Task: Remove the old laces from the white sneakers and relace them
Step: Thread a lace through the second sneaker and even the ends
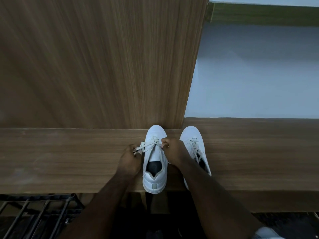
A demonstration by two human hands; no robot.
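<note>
Both hands are at one white sneaker [155, 161] on the wooden shelf [69, 161], its heel over the near edge. Left hand [129, 161] is curled, pinching the lace [146, 146] pulled out to the shoe's left. Right hand [172, 150] is curled too, pinching lace by the eyelets. Second sneaker [195, 145], still laced, stands just beside, under the right arm.

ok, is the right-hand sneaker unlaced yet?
No, the right sneaker still has its lace crisscrossed through the eyelets.
</note>
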